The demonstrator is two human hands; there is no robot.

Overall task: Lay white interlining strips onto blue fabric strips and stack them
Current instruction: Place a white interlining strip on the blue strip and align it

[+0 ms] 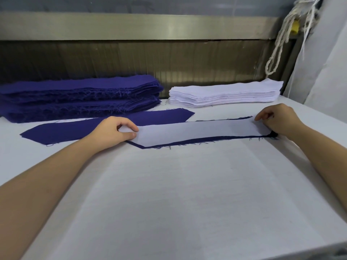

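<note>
The left hand (116, 132) is pinching the left end of a white strip (197, 131) between curled thumb and forefinger, and the right hand (277, 120) is gripping the right end with curled fingers, though I cannot tell whether it has both layers. The white strip is lying on a blue strip (206, 140) in the middle of the table (169, 194), with blue showing as a thin border along the near edge and at the far right. A second blue strip (71, 129) is lying just to the left, partly under the left hand; the blue pile (80, 94) and white pile (225, 94) are sitting behind. The likely trouble is drift: uneven pull from either hand is going to skew the light white layer off its border. The left hand is also risking dragging the second blue strip along.
</note>
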